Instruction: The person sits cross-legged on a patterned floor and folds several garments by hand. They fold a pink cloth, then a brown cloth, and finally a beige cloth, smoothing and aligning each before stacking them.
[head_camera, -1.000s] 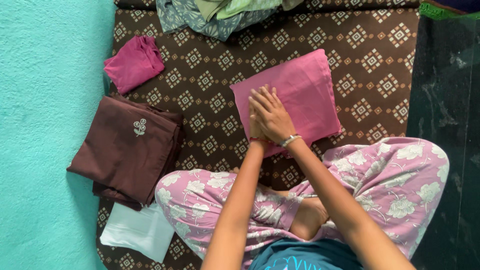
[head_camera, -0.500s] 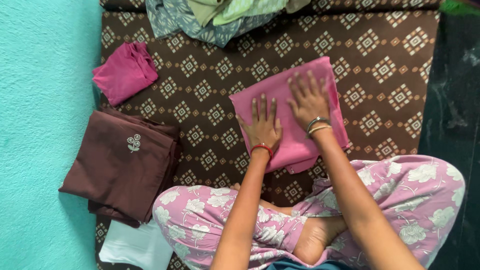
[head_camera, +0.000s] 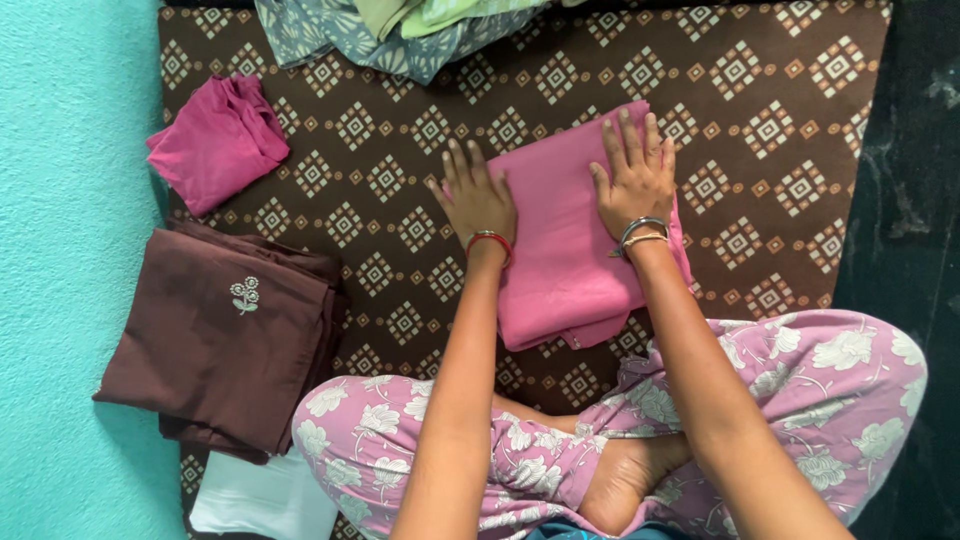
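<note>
- Brown mat (head_camera: 760, 130) with a diamond pattern, spread between a turquoise floor (head_camera: 70, 150) on its left edge and a dark stone floor (head_camera: 915, 200) on its right edge.
- Crossed legs in pink floral trousers (head_camera: 800, 390) along the mat's near edge.
- Stack of folded dark brown cloth (head_camera: 215, 340) with a small white flower motif, at the mat's left edge, partly over a white cloth (head_camera: 262, 498) at the near left corner.
- Folded pink cloth (head_camera: 560, 240) near the mat's middle, lying flat, just beyond the knees.
- Heap of blue-grey and pale green fabric (head_camera: 400, 30) at the far edge.
- Crumpled magenta cloth (head_camera: 215, 140) near the far left corner.
- Right hand (head_camera: 635, 175) flat on the pink cloth's right part, fingers spread, metal bangles at the wrist.
- Left hand (head_camera: 478, 195) flat, fingers apart, pressing the pink cloth's left edge, red bangle at the wrist.
</note>
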